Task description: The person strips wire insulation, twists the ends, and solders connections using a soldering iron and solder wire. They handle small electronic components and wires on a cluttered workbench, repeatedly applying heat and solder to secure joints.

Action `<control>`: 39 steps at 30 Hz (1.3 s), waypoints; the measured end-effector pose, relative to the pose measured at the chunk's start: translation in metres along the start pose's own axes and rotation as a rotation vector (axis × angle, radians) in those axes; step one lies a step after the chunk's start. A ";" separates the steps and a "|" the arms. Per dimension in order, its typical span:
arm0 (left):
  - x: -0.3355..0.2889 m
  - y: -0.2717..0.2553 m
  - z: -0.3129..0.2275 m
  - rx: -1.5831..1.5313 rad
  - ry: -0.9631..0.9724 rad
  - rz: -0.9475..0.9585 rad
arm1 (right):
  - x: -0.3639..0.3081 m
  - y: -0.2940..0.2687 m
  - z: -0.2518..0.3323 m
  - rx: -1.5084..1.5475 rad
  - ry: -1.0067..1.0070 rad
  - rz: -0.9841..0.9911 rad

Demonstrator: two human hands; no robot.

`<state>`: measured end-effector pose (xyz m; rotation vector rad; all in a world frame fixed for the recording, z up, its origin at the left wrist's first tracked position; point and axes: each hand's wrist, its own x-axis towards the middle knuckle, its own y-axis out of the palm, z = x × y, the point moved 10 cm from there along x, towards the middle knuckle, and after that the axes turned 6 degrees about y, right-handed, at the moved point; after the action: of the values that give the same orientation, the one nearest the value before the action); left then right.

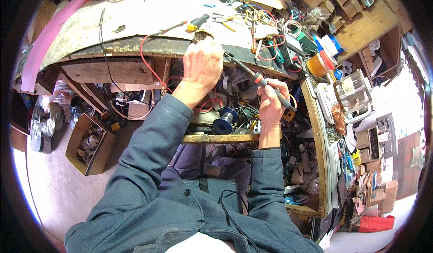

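My right hand [271, 100] grips a soldering iron [252, 74] with a dark handle and an orange-red band. The iron slants up to the left, its tip end close beside my left hand [202, 65]. That left hand is closed at the bench's front edge, its fingers turned down and away; what they hold is hidden. Just beyond its knuckles shows a small tan, rough-textured piece [200, 36]. A screwdriver [197, 23] with a yellow and black handle lies behind it, near a red-wired probe [175, 27]. Below my hands, a blue-rimmed wire spool [225, 120] sits in the open drawer.
The worn bench [149, 11] carries tangled wires and tools at the back right. The drawer's wooden front rail [221, 139] crosses before me. A cardboard box [90, 144] of scraps stands on the floor at left. An orange tub [319, 63] and clear plastic container [352, 89] stand right.
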<state>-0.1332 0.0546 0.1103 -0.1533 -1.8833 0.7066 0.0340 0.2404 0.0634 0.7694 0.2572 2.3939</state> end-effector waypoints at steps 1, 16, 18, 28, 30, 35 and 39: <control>0.000 0.000 0.000 0.002 0.000 0.002 | 0.000 0.000 0.000 0.001 -0.003 0.009; 0.000 0.000 0.000 0.009 -0.003 0.005 | 0.001 0.000 -0.001 0.027 -0.004 0.015; 0.000 -0.001 0.000 0.013 -0.003 0.006 | 0.001 -0.001 -0.001 0.048 -0.002 0.016; 0.001 -0.001 0.000 0.010 0.006 -0.002 | 0.001 -0.001 -0.004 0.019 0.012 0.032; 0.000 0.000 0.000 0.017 0.006 0.003 | 0.000 0.000 -0.002 0.008 -0.006 0.038; 0.000 -0.003 0.000 0.011 -0.008 -0.003 | 0.000 0.004 0.000 -0.011 -0.009 0.046; 0.000 -0.001 0.001 0.005 -0.003 -0.007 | 0.001 0.002 0.000 -0.008 -0.017 0.040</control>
<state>-0.1341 0.0532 0.1111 -0.1421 -1.8837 0.7071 0.0326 0.2389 0.0646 0.7979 0.2265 2.4237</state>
